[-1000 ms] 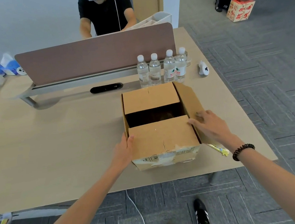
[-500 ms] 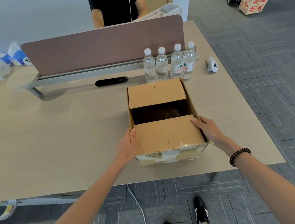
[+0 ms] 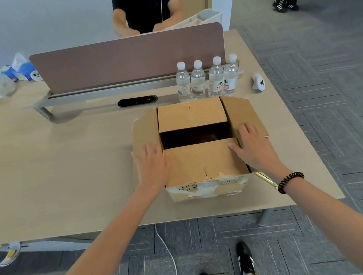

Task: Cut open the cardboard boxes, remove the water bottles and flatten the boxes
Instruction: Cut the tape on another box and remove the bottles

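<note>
1. Head view: box (image 3: 202,164) stands on table (image 3: 58,170) near the front edge, top flaps partly open.
2. Left hand (image 3: 153,164): fingers straight, flat on left side flap.
3. Right hand (image 3: 254,150): fingers spread, flat on right side flap.
4. Four bottles (image 3: 206,80) stand upright behind box.

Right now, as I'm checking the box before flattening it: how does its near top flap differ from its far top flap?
The near top flap has the right hand's thumb on it; the far top flap is untouched. The near top flap shows a crack and white torn patches at its front edge; the far top flap only a small nick. Both are brown and folded inward, a dark gap between them.
</note>
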Demonstrator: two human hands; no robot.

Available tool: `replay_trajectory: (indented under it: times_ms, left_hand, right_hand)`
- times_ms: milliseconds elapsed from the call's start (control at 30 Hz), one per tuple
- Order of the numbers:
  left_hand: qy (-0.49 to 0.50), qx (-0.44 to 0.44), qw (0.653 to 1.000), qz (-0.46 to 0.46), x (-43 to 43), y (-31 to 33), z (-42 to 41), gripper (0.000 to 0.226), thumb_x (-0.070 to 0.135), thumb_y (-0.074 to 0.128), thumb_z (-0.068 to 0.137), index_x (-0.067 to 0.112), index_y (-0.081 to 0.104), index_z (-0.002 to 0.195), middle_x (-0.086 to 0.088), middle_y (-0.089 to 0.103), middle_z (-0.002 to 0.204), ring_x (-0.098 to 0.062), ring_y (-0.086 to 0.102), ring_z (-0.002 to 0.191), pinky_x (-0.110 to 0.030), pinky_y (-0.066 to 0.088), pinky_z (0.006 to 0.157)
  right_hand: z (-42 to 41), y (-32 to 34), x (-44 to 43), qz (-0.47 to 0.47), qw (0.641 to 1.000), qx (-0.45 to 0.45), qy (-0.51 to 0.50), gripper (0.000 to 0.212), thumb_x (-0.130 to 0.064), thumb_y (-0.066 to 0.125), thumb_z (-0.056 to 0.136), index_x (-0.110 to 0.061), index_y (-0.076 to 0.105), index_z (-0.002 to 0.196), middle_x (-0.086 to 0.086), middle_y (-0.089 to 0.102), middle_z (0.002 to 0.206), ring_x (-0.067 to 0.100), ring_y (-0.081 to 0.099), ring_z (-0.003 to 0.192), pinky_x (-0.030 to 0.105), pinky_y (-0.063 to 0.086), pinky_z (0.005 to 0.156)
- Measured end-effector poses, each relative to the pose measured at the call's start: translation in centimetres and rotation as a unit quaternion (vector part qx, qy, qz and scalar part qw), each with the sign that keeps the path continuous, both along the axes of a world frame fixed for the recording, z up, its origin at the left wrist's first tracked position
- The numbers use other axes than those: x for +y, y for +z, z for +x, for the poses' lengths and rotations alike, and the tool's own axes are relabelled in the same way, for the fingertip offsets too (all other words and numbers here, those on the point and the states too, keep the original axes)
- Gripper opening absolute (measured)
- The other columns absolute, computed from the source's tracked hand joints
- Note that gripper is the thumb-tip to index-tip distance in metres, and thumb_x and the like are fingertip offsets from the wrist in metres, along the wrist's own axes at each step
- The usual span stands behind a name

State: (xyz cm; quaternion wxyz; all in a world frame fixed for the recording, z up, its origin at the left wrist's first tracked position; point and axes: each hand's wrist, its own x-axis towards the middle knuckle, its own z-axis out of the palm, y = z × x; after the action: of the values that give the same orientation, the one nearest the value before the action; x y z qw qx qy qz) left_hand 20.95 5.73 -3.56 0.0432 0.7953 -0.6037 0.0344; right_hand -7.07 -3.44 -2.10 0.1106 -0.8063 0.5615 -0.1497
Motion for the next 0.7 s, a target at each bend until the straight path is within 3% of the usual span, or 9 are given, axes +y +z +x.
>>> replay_trajectory:
  times_ms: [100,200,267,367,433,500,567,700]
  left_hand:
    - [-0.124,0.097,0.987,-0.013,-1.0,0.3,0.2,0.042,0.025,0.04,0.102,0.01,0.046,0.14,-0.01,0.045,0.146,-0.025,0.04,0.135,-0.044,0.025,0.115]
    - [-0.134,0.17,0.976,0.033,-1.6,0.3,0.3,0.038,0.027,0.038,0.104,0.016,0.046,0.14,-0.002,0.051,0.14,-0.018,0.041,0.134,-0.04,0.007,0.119]
    - [-0.124,0.2,0.971,0.035,-1.9,0.6,0.3,0.034,0.027,0.037,0.104,0.017,0.051,0.134,0.001,0.057,0.13,-0.016,0.048,0.127,-0.041,0.003,0.119]
    - [-0.12,0.278,0.953,-0.006,-2.2,1.5,0.5,0.025,0.024,0.045,0.101,0.019,0.061,0.119,0.004,0.063,0.116,-0.013,0.055,0.112,-0.039,0.025,0.114]
    - [-0.119,0.35,0.929,-0.017,-2.3,2.7,0.9,0.018,0.021,0.049,0.1,0.019,0.064,0.109,0.005,0.065,0.106,-0.008,0.058,0.099,-0.031,0.042,0.094]
    - [-0.119,0.413,0.903,-0.003,-2.2,4.5,1.3,0.02,0.021,0.048,0.102,0.016,0.067,0.105,0.005,0.067,0.103,-0.005,0.059,0.094,-0.026,0.043,0.085]
    - [-0.1,0.476,0.872,0.057,-2.0,6.6,2.0,0.03,0.027,0.043,0.105,0.015,0.068,0.113,0.001,0.068,0.108,-0.009,0.061,0.097,-0.026,0.045,0.085]
    - [-0.067,0.538,0.82,0.181,-0.7,9.0,3.0,0.043,0.045,0.032,0.105,0.024,0.065,0.123,-0.003,0.07,0.104,-0.011,0.063,0.098,-0.024,0.048,0.08]
  right_hand:
    - [1.0,0.3,-0.5,0.036,0.997,0.009,0.07,0.042,-0.037,0.049,0.098,-0.017,0.049,0.134,-0.002,0.052,0.137,0.018,0.042,0.13,0.035,0.03,0.111]
    - [1.3,0.6,-0.7,0.087,0.993,0.013,0.083,0.035,-0.034,0.048,0.1,-0.02,0.053,0.132,-0.001,0.057,0.135,0.019,0.047,0.128,0.036,0.026,0.115]
    - [1.2,0.8,-0.8,0.099,0.992,-0.013,0.083,0.032,-0.029,0.051,0.099,-0.019,0.055,0.129,0.0,0.058,0.134,0.02,0.049,0.126,0.037,0.031,0.112]
    - [0.8,1.8,-1.1,0.134,0.985,-0.075,0.078,0.028,-0.026,0.056,0.097,-0.02,0.06,0.125,-0.003,0.06,0.13,0.018,0.053,0.121,0.035,0.041,0.102]
    - [0.5,3.0,-1.2,0.156,0.975,-0.139,0.075,0.02,-0.027,0.059,0.096,-0.024,0.065,0.114,-0.007,0.064,0.119,0.013,0.057,0.113,0.032,0.045,0.095]
    - [0.1,4.7,-1.1,0.168,0.962,-0.2,0.083,0.013,-0.03,0.06,0.095,-0.023,0.07,0.1,-0.01,0.069,0.105,0.008,0.061,0.101,0.031,0.046,0.09]
    - [-0.5,6.6,-0.8,0.211,0.942,-0.246,0.089,0.019,-0.035,0.059,0.095,-0.023,0.074,0.094,-0.011,0.072,0.095,0.005,0.063,0.093,0.03,0.045,0.088]
    - [-1.5,9.0,0.6,0.275,0.917,-0.271,0.105,0.035,-0.048,0.052,0.095,-0.025,0.078,0.092,-0.007,0.075,0.094,0.019,0.067,0.092,0.038,0.046,0.088]
